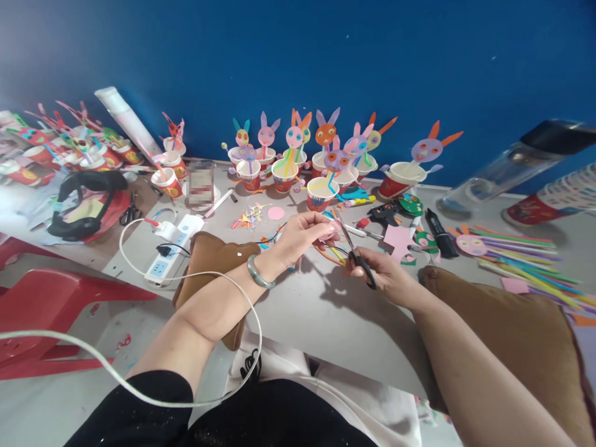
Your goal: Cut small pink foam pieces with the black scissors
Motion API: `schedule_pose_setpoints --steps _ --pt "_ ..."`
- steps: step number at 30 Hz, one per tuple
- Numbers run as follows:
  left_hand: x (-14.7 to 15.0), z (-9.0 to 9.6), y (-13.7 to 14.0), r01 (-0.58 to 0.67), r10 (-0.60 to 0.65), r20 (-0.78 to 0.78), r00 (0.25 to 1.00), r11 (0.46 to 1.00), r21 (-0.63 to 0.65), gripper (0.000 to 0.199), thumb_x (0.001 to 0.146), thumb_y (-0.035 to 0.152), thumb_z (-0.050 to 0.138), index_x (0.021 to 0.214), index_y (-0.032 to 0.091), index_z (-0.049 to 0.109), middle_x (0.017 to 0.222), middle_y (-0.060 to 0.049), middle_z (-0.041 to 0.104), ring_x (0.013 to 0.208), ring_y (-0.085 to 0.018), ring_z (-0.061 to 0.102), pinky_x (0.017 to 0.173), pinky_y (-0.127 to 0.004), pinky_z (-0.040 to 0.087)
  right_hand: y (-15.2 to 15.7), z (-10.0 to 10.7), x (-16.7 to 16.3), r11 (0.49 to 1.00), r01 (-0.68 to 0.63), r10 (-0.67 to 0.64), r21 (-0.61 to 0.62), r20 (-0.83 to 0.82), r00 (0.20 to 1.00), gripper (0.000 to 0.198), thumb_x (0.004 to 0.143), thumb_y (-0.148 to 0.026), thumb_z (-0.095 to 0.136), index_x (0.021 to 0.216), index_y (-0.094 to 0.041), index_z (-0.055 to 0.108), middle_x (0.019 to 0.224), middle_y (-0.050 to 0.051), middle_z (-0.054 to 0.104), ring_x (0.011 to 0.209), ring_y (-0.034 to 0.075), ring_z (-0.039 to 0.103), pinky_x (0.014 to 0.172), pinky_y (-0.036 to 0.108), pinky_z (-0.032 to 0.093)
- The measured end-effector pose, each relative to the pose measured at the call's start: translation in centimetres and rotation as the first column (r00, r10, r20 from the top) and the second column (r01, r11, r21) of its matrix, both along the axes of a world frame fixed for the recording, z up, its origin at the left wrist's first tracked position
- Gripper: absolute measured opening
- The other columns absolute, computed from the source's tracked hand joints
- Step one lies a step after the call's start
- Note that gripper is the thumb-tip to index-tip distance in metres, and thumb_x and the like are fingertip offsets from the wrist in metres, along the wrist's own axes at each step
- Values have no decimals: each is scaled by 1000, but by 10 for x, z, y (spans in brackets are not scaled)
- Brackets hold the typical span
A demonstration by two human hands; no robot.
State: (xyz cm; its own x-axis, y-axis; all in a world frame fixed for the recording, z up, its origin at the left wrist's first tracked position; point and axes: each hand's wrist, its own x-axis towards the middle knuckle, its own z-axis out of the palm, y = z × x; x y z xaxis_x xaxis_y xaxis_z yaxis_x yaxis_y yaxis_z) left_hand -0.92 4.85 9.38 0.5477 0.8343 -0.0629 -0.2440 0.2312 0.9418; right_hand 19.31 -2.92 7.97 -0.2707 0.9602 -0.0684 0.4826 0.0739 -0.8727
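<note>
Between the fingertips of my left hand (305,234) is a small pink paper piece (331,230), partly covered by the fingers. My right hand (384,276) is closed round the black handles of a pair of scissors (350,239), whose blades point up and left beside the paper. Behind my hands lies a pink paper circle (275,213), close to a scatter of coloured paper scraps (251,216). A pink paper sheet (397,242) rests to the right of the scissors.
Paper cups (321,194) with rabbit-faced paper figures line the blue wall (298,56). Pipe cleaners (526,261) and a brown cushion (507,335) are at right. A power strip (174,248) sits at left, its white cable (254,310) looping across my left arm.
</note>
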Motion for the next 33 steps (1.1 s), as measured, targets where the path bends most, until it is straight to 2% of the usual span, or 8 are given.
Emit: schedule_pose_setpoints --steps 5,13,19,25,33 --pt "-1 -2 2 -16 16 -1 1000 1000 -7 23 75 35 72 81 15 61 78 -5 72 66 -11 66 58 -22 47 0 -1 1 1000 2 -2 4 -4 1000 58 76 -76 62 68 -20 53 65 0 54 62 15 47 57 28 37" --pt "1 -2 2 -11 10 -25 1000 1000 -27 25 76 36 72 82 16 59 78 -4 72 66 -10 66 58 -22 47 1 0 1 999 32 -33 -21 -28 999 57 77 -76 61 68 -20 52 61 -2 49 58 13 42 54 27 34" --pt "3 0 3 -29 28 -21 999 998 -64 26 81 40 68 85 15 61 80 -6 73 72 -13 70 60 -23 50 2 3 2 992 115 -112 45 -60 992 61 75 -80 59 67 -20 53 61 0 51 58 14 42 55 28 35" --pt "7 -5 6 -42 45 16 999 987 -157 7 85 19 54 86 14 58 77 -6 73 66 -12 68 65 -24 51 2 4 2 987 135 -128 87 -83 988 61 77 -81 57 67 -20 52 62 1 51 59 15 43 57 30 36" --pt "8 -8 7 -7 24 68 997 972 -234 18 74 5 51 88 13 60 77 -7 73 76 -15 71 84 -34 55 1 4 1 988 135 -129 76 -88 988 63 76 -82 56 66 -20 52 62 1 50 59 15 42 57 30 35"
